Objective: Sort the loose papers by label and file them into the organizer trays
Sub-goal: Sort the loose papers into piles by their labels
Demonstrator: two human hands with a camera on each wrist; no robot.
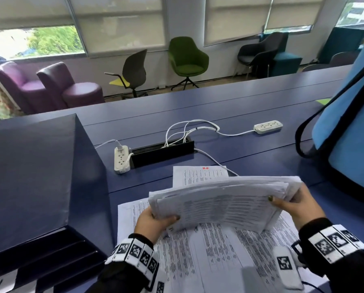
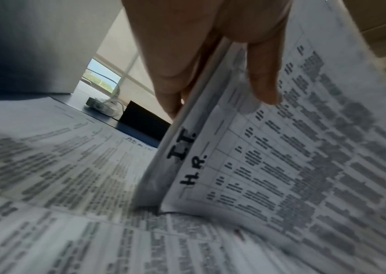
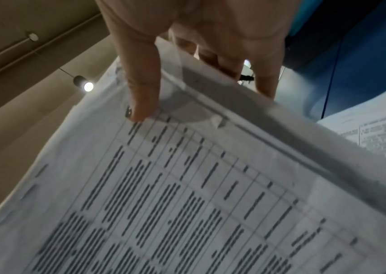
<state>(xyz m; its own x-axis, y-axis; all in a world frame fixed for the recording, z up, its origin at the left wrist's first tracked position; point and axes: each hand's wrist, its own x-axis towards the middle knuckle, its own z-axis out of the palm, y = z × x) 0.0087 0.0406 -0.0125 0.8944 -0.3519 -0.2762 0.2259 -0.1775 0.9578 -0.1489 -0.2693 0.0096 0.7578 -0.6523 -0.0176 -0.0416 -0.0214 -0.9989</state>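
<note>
Both hands hold a thick stack of printed papers [image 1: 221, 201] just above the blue table. My left hand [image 1: 155, 220] grips its left end, thumb on top. My right hand [image 1: 293, 206] grips its right end, thumb on the top sheet. In the left wrist view the stack [image 2: 281, 166] shows handwritten labels "IT" and "HR" on its sheet corners, with the fingers [image 2: 171, 77] behind it. The right wrist view shows the thumb [image 3: 140, 83] pressed on the stack [image 3: 187, 185]. More loose sheets [image 1: 208, 261] lie flat under the stack. The dark blue organizer [image 1: 35, 176] with slotted trays stands at the left.
Another sheet [image 1: 200, 174] lies further back on the table [image 1: 240, 106]. Two white power strips [image 1: 120, 158] [image 1: 267, 126] with cables and a black cable box [image 1: 162, 152] sit mid-table. A blue bag [image 1: 350, 127] stands at the right. Chairs line the far wall.
</note>
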